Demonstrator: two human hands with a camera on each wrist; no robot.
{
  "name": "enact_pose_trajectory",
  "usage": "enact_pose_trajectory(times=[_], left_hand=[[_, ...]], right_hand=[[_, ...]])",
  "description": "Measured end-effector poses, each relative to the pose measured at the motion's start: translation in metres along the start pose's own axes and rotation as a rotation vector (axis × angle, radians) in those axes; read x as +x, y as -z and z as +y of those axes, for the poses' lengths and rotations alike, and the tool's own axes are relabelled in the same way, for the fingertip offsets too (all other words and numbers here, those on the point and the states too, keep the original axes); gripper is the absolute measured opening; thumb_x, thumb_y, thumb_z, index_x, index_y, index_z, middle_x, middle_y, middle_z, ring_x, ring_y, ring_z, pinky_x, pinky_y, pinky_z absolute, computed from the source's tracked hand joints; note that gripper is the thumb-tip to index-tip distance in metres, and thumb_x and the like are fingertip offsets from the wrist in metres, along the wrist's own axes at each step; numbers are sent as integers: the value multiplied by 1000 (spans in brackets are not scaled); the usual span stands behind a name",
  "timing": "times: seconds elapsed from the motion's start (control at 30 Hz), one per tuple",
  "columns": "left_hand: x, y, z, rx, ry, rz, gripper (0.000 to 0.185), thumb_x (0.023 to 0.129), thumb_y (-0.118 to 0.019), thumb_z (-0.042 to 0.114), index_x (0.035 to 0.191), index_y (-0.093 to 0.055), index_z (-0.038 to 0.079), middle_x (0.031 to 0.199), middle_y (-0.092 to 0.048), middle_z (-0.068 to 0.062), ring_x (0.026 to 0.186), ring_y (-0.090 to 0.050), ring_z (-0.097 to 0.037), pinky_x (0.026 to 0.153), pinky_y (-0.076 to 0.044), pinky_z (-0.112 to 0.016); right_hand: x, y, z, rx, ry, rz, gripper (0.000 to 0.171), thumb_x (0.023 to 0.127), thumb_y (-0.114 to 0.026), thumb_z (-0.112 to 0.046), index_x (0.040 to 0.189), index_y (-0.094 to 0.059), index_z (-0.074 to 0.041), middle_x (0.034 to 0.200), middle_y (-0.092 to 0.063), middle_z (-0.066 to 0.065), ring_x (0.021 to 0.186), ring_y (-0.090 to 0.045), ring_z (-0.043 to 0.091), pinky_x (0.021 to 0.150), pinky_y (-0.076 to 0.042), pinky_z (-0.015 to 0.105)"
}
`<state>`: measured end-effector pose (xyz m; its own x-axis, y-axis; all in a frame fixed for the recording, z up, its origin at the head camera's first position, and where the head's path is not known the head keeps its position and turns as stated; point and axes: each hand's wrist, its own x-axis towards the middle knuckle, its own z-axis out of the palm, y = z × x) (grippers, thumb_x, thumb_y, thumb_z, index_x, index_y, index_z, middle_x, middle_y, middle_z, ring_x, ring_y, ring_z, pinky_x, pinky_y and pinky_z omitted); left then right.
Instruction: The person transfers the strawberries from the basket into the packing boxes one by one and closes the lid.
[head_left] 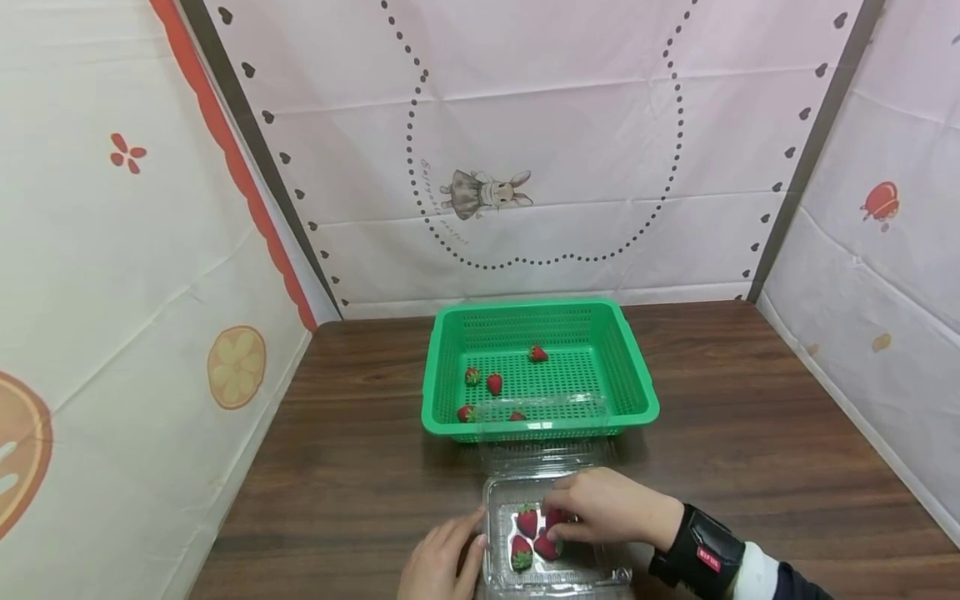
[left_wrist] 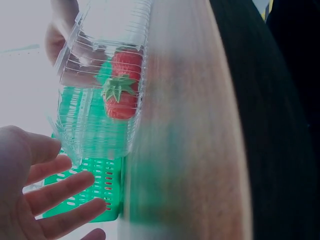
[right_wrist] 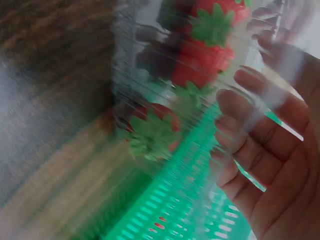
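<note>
A clear plastic clamshell box (head_left: pixel 495 575) lies on the table with its lid raised toward the back. Several red strawberries (head_left: pixel 521 552) with green leaves lie in it. My left hand (head_left: pixel 444 557) rests at the box's left rim, its fingers spread and nearly straight in the left wrist view. My right hand (head_left: pixel 592 507) reaches in over the right rim. Its thumb and forefinger pinch a strawberry (head_left: pixel 553 517) at the right of the group, partly hidden by the fingers. In the right wrist view, more strawberries (right_wrist: pixel 200 62) show through the box wall beside the bent fingers.
A green plastic basket (head_left: pixel 637 367) stands behind the box with several strawberries (head_left: pixel 494 383) in it. The clear lid (head_left: pixel 555 408) overlaps its front rim in the head view. Brown wood-grain table (head_left: pixel 360 467) surrounds both. Printed white cloth (head_left: pixel 562 167) hangs behind and at both sides.
</note>
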<state>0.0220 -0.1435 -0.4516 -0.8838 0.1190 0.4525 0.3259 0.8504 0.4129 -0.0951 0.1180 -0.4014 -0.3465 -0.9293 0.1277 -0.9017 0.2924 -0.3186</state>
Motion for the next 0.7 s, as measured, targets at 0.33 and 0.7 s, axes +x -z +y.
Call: enact_pose_trajectory(times=[0.33,0.7], left_hand=[[16,14,-8,63,-20,38,34,88,-78,18,122,-73,16,107,-72,4,92,-68,-16,76,-58,-40],[58,34,-18,116,-98,128,33,92,-73,18,123,-71,10,117,-70,-7,107,-66,-28,82,-58,-47]], right_hand=[[9,42,-14,69,119,102,13,101,-64,-27,110,-70,-20,91,-67,-12,75,-58,-3,70,-44,8],[34,107,-22,-90,257,320,16,96,-71,-27,109,-72,-18,98,-69,-10,88,-65,4,79,-53,19]])
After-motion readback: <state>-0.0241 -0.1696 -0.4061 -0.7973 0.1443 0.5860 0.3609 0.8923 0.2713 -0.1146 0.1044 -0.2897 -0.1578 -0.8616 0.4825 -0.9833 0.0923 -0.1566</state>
